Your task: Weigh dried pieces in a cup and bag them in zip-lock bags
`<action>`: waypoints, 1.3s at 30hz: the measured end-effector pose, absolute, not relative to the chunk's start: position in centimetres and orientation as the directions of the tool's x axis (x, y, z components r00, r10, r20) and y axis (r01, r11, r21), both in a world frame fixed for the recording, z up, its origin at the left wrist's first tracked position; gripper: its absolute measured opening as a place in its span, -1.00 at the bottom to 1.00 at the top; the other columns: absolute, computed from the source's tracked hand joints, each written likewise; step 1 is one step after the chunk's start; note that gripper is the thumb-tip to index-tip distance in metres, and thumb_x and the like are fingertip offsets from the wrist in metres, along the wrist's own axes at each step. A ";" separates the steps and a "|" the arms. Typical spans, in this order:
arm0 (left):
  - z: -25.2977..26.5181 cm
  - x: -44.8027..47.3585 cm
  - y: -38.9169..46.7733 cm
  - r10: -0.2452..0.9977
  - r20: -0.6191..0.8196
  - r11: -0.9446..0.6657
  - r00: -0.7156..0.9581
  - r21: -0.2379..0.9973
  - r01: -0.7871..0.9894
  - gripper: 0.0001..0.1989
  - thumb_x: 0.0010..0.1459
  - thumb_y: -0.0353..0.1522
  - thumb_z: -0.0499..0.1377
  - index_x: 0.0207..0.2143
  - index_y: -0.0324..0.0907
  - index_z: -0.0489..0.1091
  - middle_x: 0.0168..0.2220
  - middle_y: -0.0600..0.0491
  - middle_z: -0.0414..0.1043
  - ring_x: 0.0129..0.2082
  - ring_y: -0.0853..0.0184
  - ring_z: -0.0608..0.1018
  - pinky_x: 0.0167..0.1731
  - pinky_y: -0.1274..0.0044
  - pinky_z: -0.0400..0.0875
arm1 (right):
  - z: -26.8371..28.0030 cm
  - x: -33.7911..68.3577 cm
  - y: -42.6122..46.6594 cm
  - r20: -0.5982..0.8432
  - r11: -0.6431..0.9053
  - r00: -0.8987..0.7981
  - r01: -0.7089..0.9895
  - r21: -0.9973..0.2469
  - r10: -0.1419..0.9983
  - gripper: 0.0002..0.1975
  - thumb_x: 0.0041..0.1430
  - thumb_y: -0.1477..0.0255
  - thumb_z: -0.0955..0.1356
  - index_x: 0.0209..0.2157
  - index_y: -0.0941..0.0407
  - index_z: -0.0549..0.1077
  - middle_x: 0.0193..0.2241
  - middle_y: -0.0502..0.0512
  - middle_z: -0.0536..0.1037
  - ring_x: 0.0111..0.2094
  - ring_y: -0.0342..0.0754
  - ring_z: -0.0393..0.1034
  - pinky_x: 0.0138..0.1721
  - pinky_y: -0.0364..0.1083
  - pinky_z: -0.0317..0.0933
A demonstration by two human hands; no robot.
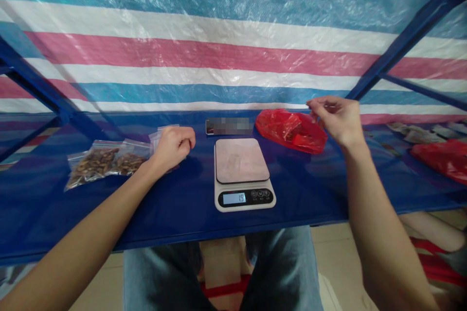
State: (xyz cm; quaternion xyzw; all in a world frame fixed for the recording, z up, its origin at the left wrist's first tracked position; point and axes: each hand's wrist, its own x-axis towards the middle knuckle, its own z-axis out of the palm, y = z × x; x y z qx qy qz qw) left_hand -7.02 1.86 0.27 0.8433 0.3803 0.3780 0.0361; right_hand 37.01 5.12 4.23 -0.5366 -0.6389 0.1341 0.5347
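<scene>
My left hand (175, 145), its fingers curled in a loose fist, rests over flat clear zip bags (155, 137) on the blue table. To its left lie zip bags filled with brown dried pieces (95, 160). My right hand (337, 119) is raised at the right edge of an open red plastic bag (292, 131). Its thumb and forefinger pinch together; what is between them is too small to make out. Between my hands stands a white kitchen scale (242, 160). Its lit display (234, 198) seems to read 19, and a faint pale patch shows on its plate.
A phone-like object (228, 126), partly blurred out, lies behind the scale. Blue metal posts (397, 43) frame a striped plastic sheet (226, 53) at the back. Farther right are another red bag (443, 158), small packets (419, 133) and another person's arm (434, 231).
</scene>
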 end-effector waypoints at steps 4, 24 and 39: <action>0.2 -7.0 2.2 0.654 0.624 -0.716 0.428 0.329 0.616 -0.73 -0.08 -0.56 -0.02 -0.67 -0.16 0.37 -0.65 0.11 0.42 -0.61 0.38 0.45 -0.48 0.53 0.25 | 6.3 37.2 3.5 0.613 0.476 0.255 0.438 -0.762 0.748 -0.86 0.21 0.29 0.52 -0.36 0.05 0.64 -0.56 0.05 0.50 -0.63 -0.09 0.24 -0.62 -0.02 0.04; 0.0 -6.6 2.1 0.623 0.611 -0.756 0.489 0.308 0.578 -0.73 -0.08 -0.60 -0.01 -0.64 -0.17 0.38 -0.63 0.13 0.44 -0.62 0.41 0.47 -0.50 0.56 0.26 | 5.9 22.8 1.1 0.109 0.479 -0.674 0.392 -0.785 0.730 -0.76 0.27 0.29 0.45 -0.15 0.14 0.69 -0.29 0.10 0.72 -0.32 -0.02 0.57 -0.33 -0.07 0.34; -0.1 -6.6 2.0 0.595 0.643 -0.768 0.483 0.276 0.578 -0.73 -0.09 -0.60 -0.02 -0.65 -0.18 0.38 -0.65 0.14 0.41 -0.64 0.42 0.45 -0.51 0.56 0.23 | 6.1 28.8 1.2 0.331 0.434 -0.314 0.363 -0.824 0.890 -0.83 0.20 0.26 0.53 -0.24 0.05 0.69 -0.42 0.03 0.64 -0.50 -0.13 0.39 -0.45 -0.10 0.23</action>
